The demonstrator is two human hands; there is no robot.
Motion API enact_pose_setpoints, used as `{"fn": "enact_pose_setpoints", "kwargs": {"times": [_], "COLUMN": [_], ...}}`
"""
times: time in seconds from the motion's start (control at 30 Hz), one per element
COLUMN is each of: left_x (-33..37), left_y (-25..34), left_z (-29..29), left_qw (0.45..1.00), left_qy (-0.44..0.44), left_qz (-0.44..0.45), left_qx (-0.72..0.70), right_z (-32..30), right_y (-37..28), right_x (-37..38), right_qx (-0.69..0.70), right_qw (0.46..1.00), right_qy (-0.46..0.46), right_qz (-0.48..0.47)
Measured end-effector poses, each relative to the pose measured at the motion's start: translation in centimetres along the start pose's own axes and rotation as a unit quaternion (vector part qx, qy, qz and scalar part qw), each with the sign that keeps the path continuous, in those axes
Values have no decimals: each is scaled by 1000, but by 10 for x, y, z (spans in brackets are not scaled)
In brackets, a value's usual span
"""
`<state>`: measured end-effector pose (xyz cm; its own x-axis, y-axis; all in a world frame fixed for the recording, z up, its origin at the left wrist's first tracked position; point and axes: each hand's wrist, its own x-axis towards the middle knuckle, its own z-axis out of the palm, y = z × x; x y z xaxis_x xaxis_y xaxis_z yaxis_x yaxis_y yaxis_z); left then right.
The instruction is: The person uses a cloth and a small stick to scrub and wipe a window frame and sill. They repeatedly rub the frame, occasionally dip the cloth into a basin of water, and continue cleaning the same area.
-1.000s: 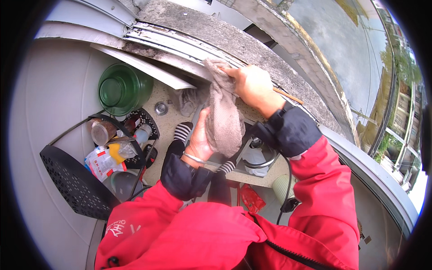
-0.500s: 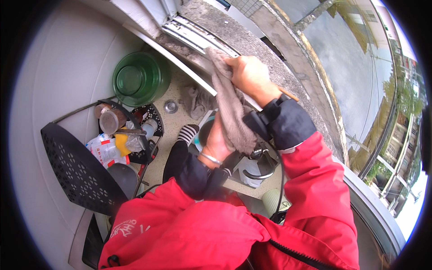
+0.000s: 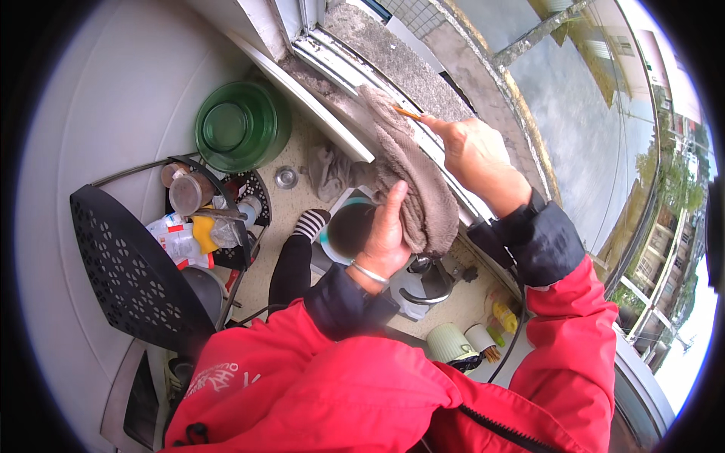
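Since a second ago the right hand (image 3: 474, 155) has let go of the top of the brownish cloth (image 3: 411, 189) and now stretches flat along the window track (image 3: 355, 72), fingers pointing up the sill. The left hand (image 3: 384, 240), earlier spread under the cloth's middle, now grips its lower end, thumb up. The cloth has gone from bunched between both hands to a long draped strip
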<state>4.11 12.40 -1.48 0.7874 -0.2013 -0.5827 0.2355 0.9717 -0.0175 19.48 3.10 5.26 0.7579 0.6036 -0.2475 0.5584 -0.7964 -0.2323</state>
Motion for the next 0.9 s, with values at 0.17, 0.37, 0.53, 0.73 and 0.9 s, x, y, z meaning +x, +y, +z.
{"fn": "enact_pose_setpoints", "kwargs": {"times": [0.17,0.37,0.53,0.73,0.9], "left_x": [11,64,64,45,35], "left_y": [7,14,11,5,-2], "left_z": [2,1,8,12,11], "left_qw": [1000,997,994,995,996], "left_qy": [15,27,62,-7,-8], "left_qz": [-7,70,66,54,39], "left_qx": [-4,6,67,84,82], "right_z": [4,20,30,6,-18], "right_y": [-25,-34,-19,1,-13], "right_x": [46,108,88,51,56], "right_qx": [15,48,243,186,34], "right_qw": [999,998,964,978,999], "right_qy": [34,43,107,93,8], "right_qz": [-8,-20,33,24,22]}}
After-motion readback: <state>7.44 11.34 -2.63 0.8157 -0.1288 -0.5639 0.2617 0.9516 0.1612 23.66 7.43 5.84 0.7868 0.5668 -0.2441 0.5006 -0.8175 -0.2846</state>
